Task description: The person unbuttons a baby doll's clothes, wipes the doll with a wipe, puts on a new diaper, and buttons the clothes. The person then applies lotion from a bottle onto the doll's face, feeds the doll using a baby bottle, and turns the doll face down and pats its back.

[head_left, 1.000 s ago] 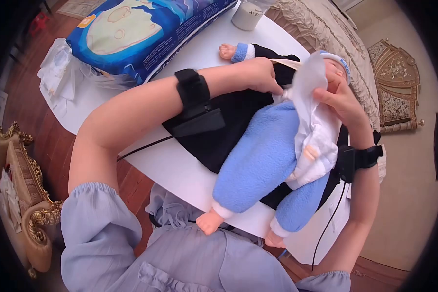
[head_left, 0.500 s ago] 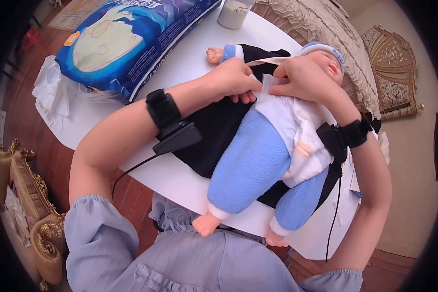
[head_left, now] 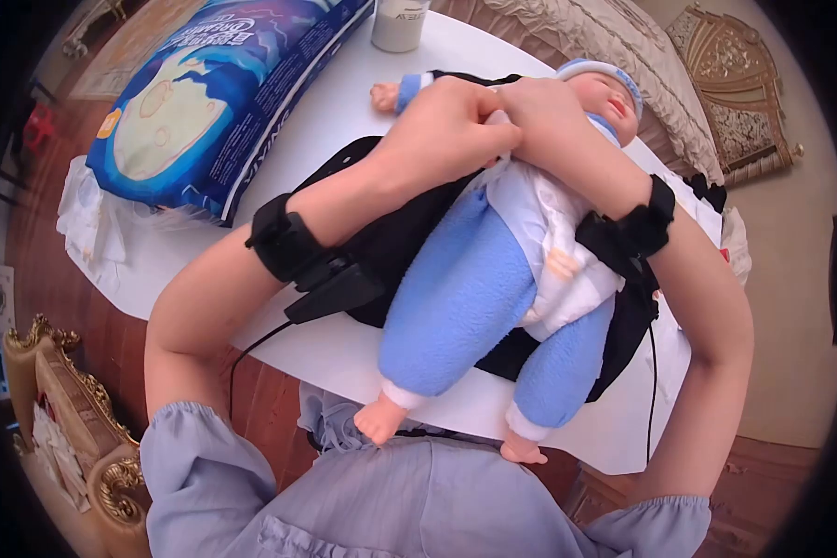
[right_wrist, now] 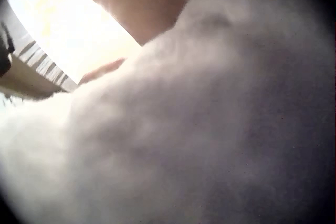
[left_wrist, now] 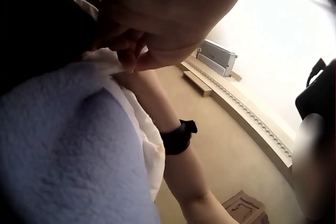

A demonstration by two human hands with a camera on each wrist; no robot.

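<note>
A baby doll in blue fleece trousers (head_left: 460, 288) and a blue-and-white cap (head_left: 600, 69) lies on its back on black cloth (head_left: 367, 223). A white diaper (head_left: 563, 270) lies over its waist and front. At the doll's waist the left hand (head_left: 442, 135) pinches white material between thumb and curled fingers; the left wrist view shows this pinch from below, the hand (left_wrist: 152, 29) above the blue fleece (left_wrist: 73, 145). Right beside it is the right hand (head_left: 547, 116), bent over the doll's chest, its fingertips hidden. Blurred pale cloth (right_wrist: 184, 124) fills most of the right wrist view.
On the white table (head_left: 288, 358), a blue diaper pack (head_left: 205, 112) stands at the far left, with crumpled white material (head_left: 88, 219) beside it. A bottle (head_left: 399, 28) stands at the back edge. Beyond the table are a draped bed (head_left: 614, 46) and a carved gold chair (head_left: 74, 409).
Both hands have come together at the doll's waist. The white flap that the right hand held up a second ago is down over the doll's front. The head view has shifted.
</note>
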